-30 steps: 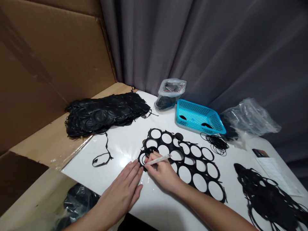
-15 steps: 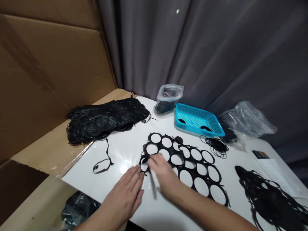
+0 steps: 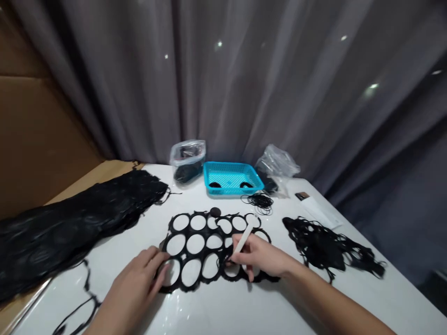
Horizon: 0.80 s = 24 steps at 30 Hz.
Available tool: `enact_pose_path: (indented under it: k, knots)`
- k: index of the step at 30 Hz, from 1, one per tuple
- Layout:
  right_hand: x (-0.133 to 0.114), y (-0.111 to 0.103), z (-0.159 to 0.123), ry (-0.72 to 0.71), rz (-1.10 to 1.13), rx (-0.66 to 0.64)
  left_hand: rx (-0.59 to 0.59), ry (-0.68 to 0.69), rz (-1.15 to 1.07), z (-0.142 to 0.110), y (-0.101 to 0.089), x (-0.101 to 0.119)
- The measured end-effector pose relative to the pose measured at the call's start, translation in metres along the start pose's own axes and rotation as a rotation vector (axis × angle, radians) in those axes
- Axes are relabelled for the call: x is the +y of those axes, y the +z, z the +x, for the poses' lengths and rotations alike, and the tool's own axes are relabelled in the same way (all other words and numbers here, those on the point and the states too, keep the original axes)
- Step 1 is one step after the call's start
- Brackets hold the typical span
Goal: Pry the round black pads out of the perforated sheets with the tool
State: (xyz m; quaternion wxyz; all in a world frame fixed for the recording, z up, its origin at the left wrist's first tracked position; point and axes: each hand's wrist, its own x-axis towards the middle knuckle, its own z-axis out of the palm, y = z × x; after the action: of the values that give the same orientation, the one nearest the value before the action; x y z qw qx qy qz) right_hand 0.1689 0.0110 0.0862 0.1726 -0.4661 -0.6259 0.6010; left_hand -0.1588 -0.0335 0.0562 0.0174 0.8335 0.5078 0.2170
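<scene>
A black rubbery sheet [image 3: 185, 245] with rows of large round holes lies flat on the white table. At its left edge rests my left hand [image 3: 141, 277], fingers stretched and thumb apart, touching the border of the sheet. My right hand [image 3: 256, 255] is closed around a flat white stick [image 3: 244, 238], which slants up from its fingers. Those fingers are over the right half of the sheet, at the rims of the holes; whether they also pinch the rubber is hidden. A small black disc [image 3: 215, 212] lies at the sheet's far edge.
A thick black stack [image 3: 87, 214] of sheets fills the left. Behind stand a clear bag [image 3: 188, 163], a blue basket [image 3: 232, 190] with black pieces, and another plastic bag [image 3: 277, 163]. Black rings [image 3: 260, 201], a tangled black scrap pile [image 3: 324, 244] and paper [image 3: 320, 211] lie rightward.
The view has turned right. My right hand has moved from the sheet's left end to its right half, the stick now pointing upward. My left hand has come onto the left edge.
</scene>
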Motion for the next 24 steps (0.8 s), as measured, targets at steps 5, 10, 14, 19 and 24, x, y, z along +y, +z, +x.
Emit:
enact_pose_path:
  k: [5,10,14,19,24]
  knots:
    - [0.004,-0.027,-0.01,-0.214,-0.42,0.371,0.027,0.151,0.009,0.07,0.029,0.003]
    - [0.011,-0.05,-0.009,-0.314,-0.581,0.429,-0.079,0.361,-0.011,0.115,0.071,0.038]
    - [0.018,-0.079,0.004,-0.322,-0.445,0.442,-0.246,0.444,-0.016,0.122,0.093,0.053]
    - [0.037,-0.144,0.044,-0.075,-0.12,0.604,-0.259,0.432,-0.035,0.118,0.098,0.051]
    - [0.069,-0.194,0.074,0.004,-0.149,0.838,-0.293,0.414,-0.038,0.117,0.095,0.052]
